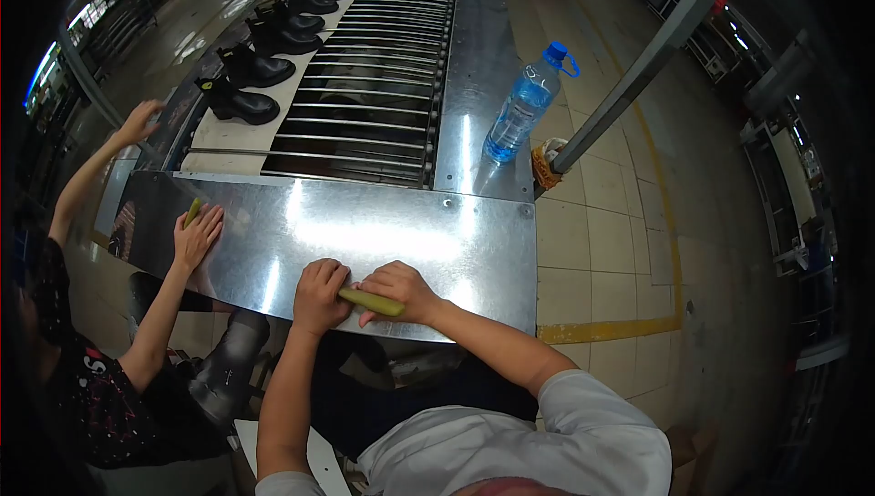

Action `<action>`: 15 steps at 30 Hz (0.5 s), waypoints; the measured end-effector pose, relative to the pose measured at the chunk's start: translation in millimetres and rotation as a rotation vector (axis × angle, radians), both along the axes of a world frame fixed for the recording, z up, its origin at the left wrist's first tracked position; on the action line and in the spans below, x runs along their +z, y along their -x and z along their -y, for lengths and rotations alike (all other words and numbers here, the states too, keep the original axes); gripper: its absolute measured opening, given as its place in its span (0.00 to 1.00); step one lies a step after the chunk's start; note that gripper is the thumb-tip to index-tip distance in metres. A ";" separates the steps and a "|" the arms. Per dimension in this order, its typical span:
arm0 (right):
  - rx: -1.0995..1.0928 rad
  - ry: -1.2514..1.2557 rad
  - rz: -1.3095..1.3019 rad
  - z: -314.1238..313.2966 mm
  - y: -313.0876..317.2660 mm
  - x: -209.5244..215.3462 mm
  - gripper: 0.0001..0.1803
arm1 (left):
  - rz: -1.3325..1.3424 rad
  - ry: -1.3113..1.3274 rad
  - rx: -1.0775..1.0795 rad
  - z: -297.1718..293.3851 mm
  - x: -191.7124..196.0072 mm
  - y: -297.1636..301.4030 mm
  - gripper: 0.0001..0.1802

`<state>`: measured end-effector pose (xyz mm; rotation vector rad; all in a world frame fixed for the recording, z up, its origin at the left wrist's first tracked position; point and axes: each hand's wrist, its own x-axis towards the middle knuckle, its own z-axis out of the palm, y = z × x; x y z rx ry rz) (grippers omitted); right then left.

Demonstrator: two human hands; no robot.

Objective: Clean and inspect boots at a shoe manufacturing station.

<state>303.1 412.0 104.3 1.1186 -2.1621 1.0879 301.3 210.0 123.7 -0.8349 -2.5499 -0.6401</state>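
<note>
My left hand (321, 297) is closed at the near edge of a shiny metal tabletop (365, 222); whether anything is inside it is hidden. Close beside it, my right hand (401, 292) is closed around a slim olive-green piece (375, 302), bar-shaped with a blunt end. Its left end reaches the fingers of my left hand. I cannot tell exactly what kind of thing it is. Beyond the tabletop, black ankle boots (239, 102) stand in a row along the left side of a roller conveyor (365, 104).
At the left sits a co-worker in a dark patterned shirt (100, 405), one hand (196, 239) on the tabletop by a similar green piece (192, 212). A blue-capped water bottle (521, 108) stands on the metal side rail. A grey post (638, 67) rises at the right.
</note>
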 end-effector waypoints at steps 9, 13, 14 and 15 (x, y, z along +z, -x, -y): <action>0.059 -0.080 0.093 1.8 -3.6 -1.6 0.29 | -0.013 -0.026 0.002 3.8 -6.5 1.2 0.16; 0.077 -0.052 0.119 0.2 -1.8 -2.2 0.31 | -0.009 -0.004 -0.013 6.5 -5.0 0.7 0.17; 0.064 -0.019 0.161 0.3 -2.1 0.8 0.30 | -0.010 -0.004 0.000 6.1 -4.7 0.4 0.17; 0.064 -0.014 0.138 -0.7 -1.6 4.6 0.27 | -0.011 -0.012 -0.002 5.2 -4.4 0.5 0.18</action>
